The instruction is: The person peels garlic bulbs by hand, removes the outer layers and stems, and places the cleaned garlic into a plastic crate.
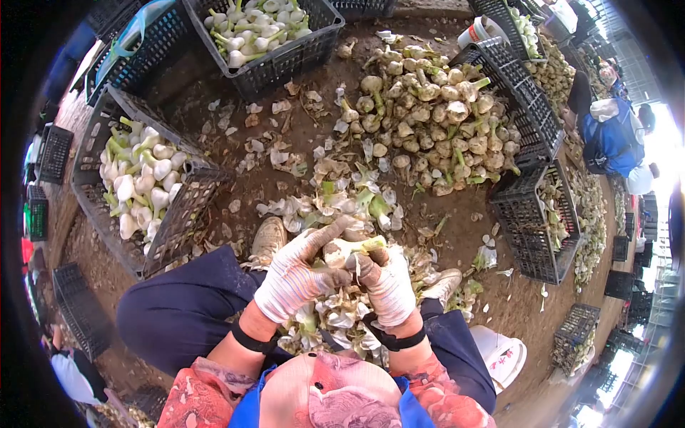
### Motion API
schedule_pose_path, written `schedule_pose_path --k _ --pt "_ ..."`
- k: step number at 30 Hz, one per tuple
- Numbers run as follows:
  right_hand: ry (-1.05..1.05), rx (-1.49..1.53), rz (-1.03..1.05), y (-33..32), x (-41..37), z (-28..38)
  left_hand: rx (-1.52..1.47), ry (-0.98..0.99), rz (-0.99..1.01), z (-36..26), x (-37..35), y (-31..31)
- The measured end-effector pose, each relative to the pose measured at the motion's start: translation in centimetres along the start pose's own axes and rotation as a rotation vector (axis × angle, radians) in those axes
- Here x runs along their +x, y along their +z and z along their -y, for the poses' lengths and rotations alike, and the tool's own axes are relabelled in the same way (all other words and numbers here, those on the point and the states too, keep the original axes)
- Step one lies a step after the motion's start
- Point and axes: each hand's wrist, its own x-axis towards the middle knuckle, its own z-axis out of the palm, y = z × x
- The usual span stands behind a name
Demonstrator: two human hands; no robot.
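Observation:
A garlic bulb with a short green stem lies between my two gloved hands, above a heap of peeled skins. My left hand, in a white glove with dirty fingertips, has its fingers closed round the bulb's left side. My right hand, gloved the same way, is closed at the bulb's lower right, thumb and fingers pressed together near the stem. Whether it also holds a loose skin or a tool is hidden. Beyond my hands is a pile of unpeeled, soil-stained garlic.
Black crates of cleaned garlic stand at the left and top. Two more crates lean beside the pile at right. A white bucket is by my right knee. Other people work at the far right and lower left.

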Motion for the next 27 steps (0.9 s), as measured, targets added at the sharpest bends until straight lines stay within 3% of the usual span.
schedule_pose_path --k 2,4,7,10,11,13,14,16,18,20,22,24,25,27 --pt "0.038 0.021 0.006 0.0 -0.3 0.6 -0.026 -0.005 0.006 -0.2 0.0 0.0" --pt "0.077 0.042 0.012 -0.5 -0.4 0.6 -0.242 -0.151 -0.007 -0.9 -0.4 0.1" --pt "0.1 0.065 0.057 -1.0 -0.1 0.2 -0.225 -0.181 -0.001 -1.4 -0.3 0.3" --pt "0.162 -0.046 -0.051 0.2 0.2 0.7 -0.159 -0.049 -0.067 0.0 -0.3 0.7" --pt "0.073 -0.123 -0.07 0.1 0.4 0.3 -0.158 -0.049 -0.064 0.4 -0.5 0.7" --pt "-0.18 -0.378 -0.098 -0.1 0.9 -0.7 0.107 0.133 -0.086 0.9 -0.6 0.6" --pt "-0.18 -0.379 -0.102 0.0 1.0 -1.2 0.106 0.132 -0.082 0.7 -0.7 0.5" --pt "-0.288 -0.417 -0.097 0.0 1.1 -2.1 -0.143 -0.129 -0.013 -0.3 -0.7 0.3" --pt "-0.252 -0.38 -0.062 0.0 1.3 -2.2 0.028 -0.118 -0.035 -1.0 -0.3 0.2" --pt "0.034 -0.202 -0.117 0.3 1.2 -1.3 -0.271 -0.292 -0.037 -0.2 0.0 -0.3" --pt "0.096 -0.061 -0.039 1.3 0.8 0.4 -0.292 -0.285 -0.04 0.6 0.3 -0.8" --pt "-0.016 -0.067 -0.033 1.0 0.7 -0.4 -0.179 -0.287 -0.017 0.7 0.5 -1.5" --pt "-0.019 -0.087 -0.095 0.7 0.9 -0.8 -0.03 -0.212 -0.1 0.6 0.5 -1.2" --pt "-0.114 -0.166 -0.135 0.6 0.8 -1.0 -0.064 -0.09 -0.122 0.8 0.4 0.4"
